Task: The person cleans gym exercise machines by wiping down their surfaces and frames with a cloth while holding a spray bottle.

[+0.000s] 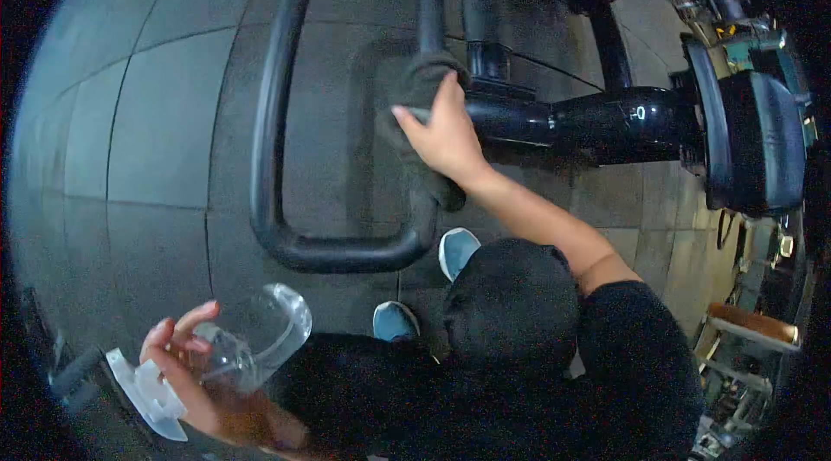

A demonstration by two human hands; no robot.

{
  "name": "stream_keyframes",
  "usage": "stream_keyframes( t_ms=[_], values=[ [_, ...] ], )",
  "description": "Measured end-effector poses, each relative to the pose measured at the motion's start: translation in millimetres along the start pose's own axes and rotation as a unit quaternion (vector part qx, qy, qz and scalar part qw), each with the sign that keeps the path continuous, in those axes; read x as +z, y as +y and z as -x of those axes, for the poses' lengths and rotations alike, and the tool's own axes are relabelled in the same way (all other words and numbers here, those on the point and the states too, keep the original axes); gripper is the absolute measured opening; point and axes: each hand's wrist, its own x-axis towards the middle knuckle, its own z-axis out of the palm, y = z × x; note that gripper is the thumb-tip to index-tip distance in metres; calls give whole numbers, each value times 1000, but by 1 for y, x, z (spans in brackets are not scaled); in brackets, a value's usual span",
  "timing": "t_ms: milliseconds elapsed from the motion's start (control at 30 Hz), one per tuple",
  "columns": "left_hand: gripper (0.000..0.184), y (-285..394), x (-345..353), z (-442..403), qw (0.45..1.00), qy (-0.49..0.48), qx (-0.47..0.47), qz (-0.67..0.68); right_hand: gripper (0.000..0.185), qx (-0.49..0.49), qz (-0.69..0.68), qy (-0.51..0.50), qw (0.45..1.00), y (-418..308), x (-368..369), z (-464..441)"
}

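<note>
Tiled floor (160, 119); cloth (401, 129) beneath right fingers (447, 94).

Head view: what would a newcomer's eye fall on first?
Probably the big black tubular loop at upper centre, with the right hand holding a dark cloth on its right side. Next, likely the clear bottle with its white top, held in the left hand at lower left, and the blue shoes just below the loop.

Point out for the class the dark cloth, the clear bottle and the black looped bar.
Dark cloth (424, 76): head view, on its upper fold.
Clear bottle (296, 322): head view, on its rounded end.
Black looped bar (270, 106): head view, on its long side at picture left.
</note>
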Motion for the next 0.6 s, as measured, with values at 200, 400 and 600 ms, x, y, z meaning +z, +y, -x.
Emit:
stream_keyframes(
  t_ms=[200,400,600],
  values=[
    [45,-36,-32,-3,992,3,-72,104,58,-51,216,-6,975,7,-2,-185],
    [45,-33,-38,0,995,-50,-22,80,71,-17,261,-19,965,6,6,-271],
    [48,-23,-38,6,991,-7,-67,115,75,33,165,65,984,26,4,-223]
  ],
)
